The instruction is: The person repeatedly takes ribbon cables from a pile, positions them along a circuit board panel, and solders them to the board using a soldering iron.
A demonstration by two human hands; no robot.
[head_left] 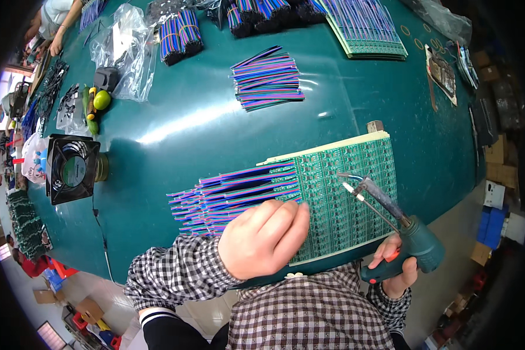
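Observation:
A green circuit board panel (344, 198) with rows of small parts lies in front of me. Blue, black and pink ribbon wires (239, 189) run out leftward from its left part. My left hand (266, 236) rests over the near wires at that part, its fingers pinched together. What sits between the fingertips is hidden. In my right hand (394, 265) is a dark green soldering gun (423, 242) with a red trigger, gripped at the panel's near right corner. The gun's tip and solder feed tube (353, 189) point up and left over the right part of the panel, above its surface.
Loose cut ribbon wires (268, 79) lie beyond the panel. Bundled wires (181, 35) and a stack of wired panels (367, 29) are at the back. A black fan (73, 169) stands left, near a green fruit (102, 100). Another person's hand (56, 45) shows far left.

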